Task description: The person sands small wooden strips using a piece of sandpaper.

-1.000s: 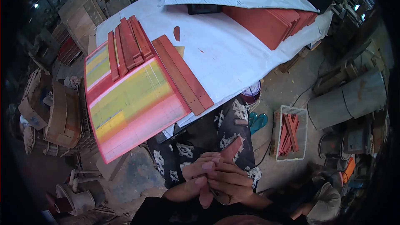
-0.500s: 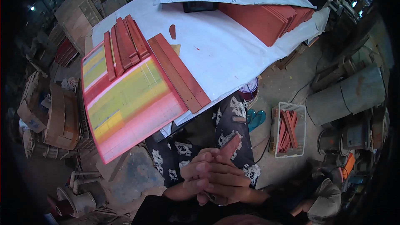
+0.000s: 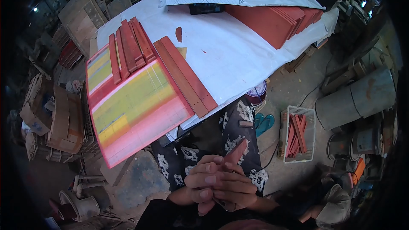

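Observation:
Both hands are close together over the person's lap, at the bottom centre. My left hand (image 3: 199,182) has its fingers wrapped round a reddish flat piece (image 3: 235,152), whose end sticks out above the fingers. My right hand (image 3: 236,186) is folded against it, fingers bent around the same piece. A small metallic edge shows under the right hand, too hidden to name. Ahead, red strips (image 3: 132,47) lie on a yellow and pink painted board (image 3: 140,96), with two longer red strips (image 3: 185,76) along its right edge.
A white-covered table (image 3: 221,59) bears a stack of red panels (image 3: 277,23) under a sheet. A white crate (image 3: 313,134) with red strips stands on the floor at right, near teal sandals (image 3: 266,123). Another person's arm (image 3: 313,213) shows at lower right; cardboard boxes (image 3: 66,121) are at left.
The fingers have shifted slightly around the reddish piece. The whole view has moved a little, so the table and crate appear slightly further right and lower.

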Available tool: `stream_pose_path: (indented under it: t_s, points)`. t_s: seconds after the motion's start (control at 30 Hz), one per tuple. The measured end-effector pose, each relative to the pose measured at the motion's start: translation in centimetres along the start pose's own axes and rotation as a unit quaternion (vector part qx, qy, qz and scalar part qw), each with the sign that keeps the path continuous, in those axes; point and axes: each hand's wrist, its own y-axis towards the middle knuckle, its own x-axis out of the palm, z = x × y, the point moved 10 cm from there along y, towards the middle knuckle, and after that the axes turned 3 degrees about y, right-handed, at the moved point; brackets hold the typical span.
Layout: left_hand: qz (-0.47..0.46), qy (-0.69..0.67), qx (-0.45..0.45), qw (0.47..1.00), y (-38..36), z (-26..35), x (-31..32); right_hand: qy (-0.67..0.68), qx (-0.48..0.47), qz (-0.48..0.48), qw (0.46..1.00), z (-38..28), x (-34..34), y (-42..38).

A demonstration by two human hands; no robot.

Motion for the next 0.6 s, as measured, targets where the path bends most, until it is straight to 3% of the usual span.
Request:
stream_pose_path:
  t_s: [0.1,0.2,0.43,0.6]
  points:
    - [0.045,0.009,-0.005,0.999,0.0,-0.1,0.6,0.001,0.003,0.015,1.0,-0.1,-0.1,0.4]
    - [0.022,-0.017,-0.061,0.998,-1.2,-0.3,0.6,-0.008,0.0,-0.002,1.0,-0.3,0.1,0.3]
    - [-0.013,0.01,-0.013,1.0,-0.4,-0.2,0.6,-0.058,-0.012,-0.06,0.996,0.8,0.4,-0.9]
    - [-0.083,0.042,0.027,0.995,-1.2,0.6,0.4,-0.026,-0.003,-0.023,0.999,-0.2,-0.3,-0.2]
